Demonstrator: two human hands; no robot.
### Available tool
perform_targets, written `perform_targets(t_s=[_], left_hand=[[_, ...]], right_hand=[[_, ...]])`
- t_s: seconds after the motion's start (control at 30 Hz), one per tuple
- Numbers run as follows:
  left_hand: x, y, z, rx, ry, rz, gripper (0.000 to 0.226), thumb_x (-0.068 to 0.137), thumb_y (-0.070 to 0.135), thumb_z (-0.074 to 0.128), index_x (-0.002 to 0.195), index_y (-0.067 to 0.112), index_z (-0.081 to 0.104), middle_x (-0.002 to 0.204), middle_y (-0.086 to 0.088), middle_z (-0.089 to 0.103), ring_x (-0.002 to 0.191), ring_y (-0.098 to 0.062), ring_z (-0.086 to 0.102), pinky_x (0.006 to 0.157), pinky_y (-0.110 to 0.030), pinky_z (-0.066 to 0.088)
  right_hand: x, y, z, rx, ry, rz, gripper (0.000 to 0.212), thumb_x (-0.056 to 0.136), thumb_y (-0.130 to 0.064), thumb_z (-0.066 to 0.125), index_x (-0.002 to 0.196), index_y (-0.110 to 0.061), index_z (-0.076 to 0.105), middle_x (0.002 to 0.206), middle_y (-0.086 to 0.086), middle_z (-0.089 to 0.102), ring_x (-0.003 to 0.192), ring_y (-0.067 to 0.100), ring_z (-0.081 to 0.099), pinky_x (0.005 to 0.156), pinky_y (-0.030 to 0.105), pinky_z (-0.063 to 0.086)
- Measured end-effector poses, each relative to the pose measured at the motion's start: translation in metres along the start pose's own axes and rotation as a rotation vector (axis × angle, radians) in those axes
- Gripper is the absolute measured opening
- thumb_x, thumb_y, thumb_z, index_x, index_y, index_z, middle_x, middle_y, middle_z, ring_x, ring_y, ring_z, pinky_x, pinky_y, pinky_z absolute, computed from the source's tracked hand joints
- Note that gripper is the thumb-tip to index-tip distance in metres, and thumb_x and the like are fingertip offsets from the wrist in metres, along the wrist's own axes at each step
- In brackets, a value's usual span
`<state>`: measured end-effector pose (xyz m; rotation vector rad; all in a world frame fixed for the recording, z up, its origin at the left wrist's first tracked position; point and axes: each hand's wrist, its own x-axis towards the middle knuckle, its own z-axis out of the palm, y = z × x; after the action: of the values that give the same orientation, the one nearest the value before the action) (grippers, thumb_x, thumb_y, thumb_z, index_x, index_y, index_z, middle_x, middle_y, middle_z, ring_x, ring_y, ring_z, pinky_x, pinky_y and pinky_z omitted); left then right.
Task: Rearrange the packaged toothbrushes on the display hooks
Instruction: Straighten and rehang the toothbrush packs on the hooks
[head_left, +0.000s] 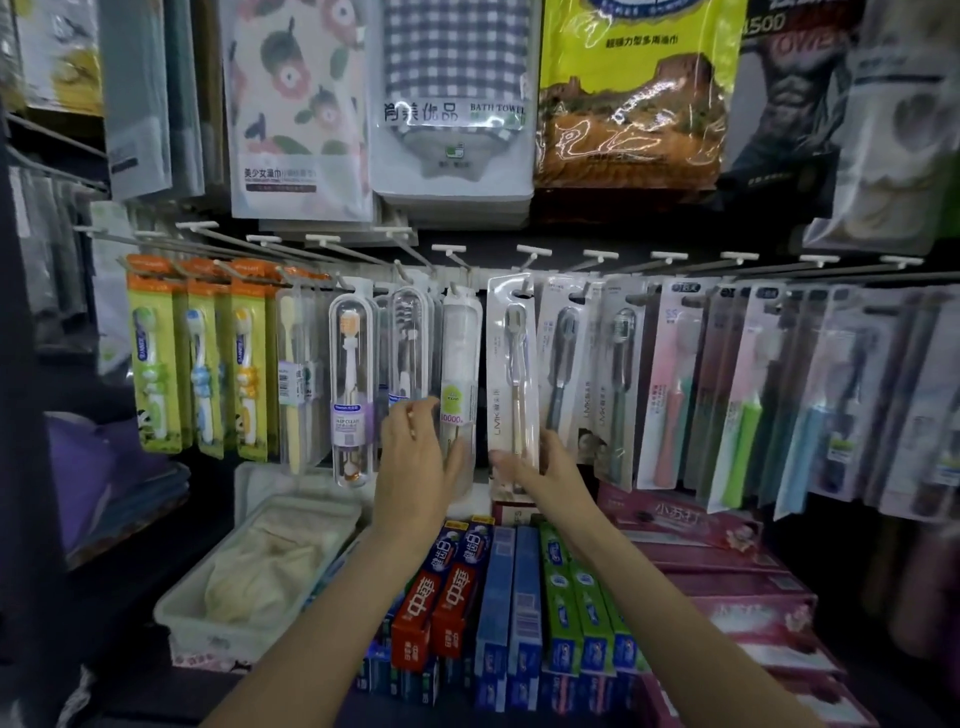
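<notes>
Shop shelving fills the view: bagged towels (457, 104) hang along the top, a row of display hooks (535, 252) runs across the middle, and boxed toothpaste (457, 587) is stacked at six o'clock beside a pale plastic bin (218, 618).

Packaged toothbrushes hang from the hooks. Near the centre is a flat clear pack (511, 374) with a white card back and a beige-handled brush, tilted slightly on its hook. At nine o'clock from it hangs a frosted tube case (458, 384) with a green round sticker, then a clear capsule case (352, 384) holding an orange-bristled brush. Green and orange carded children's brushes (200, 358) hang farther toward nine o'clock.

Both forearms reach up from the bottom edge. The left hand (415, 452) is raised with fingers nearly straight, its fingertips touching the lower part of the clear cases and its thumb against the frosted tube. The right hand (545, 465) pinches the bottom edge of the flat clear pack between thumb and fingers.
</notes>
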<state>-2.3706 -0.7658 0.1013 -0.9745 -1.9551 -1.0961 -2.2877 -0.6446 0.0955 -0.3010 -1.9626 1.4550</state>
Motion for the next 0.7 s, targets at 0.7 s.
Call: perform_targets(t_s=[0.7], left_hand=[[0.029,0.039,0.009,-0.046,-0.107,0.106,0.039,0.095,0.014,0.048,0.132,0.005,0.043,0.13,-0.011,0.047,0.116,-0.026,0.049,0.093,-0.032,0.04]], right_hand=[[0.021,-0.041,-0.045,-0.386,0.317,-0.221,0.02,0.091,-0.012,0.057,0.109,-0.005,0.055,0.106,0.008,0.057,0.097,0.018,0.055,0.083,0.024,0.045]])
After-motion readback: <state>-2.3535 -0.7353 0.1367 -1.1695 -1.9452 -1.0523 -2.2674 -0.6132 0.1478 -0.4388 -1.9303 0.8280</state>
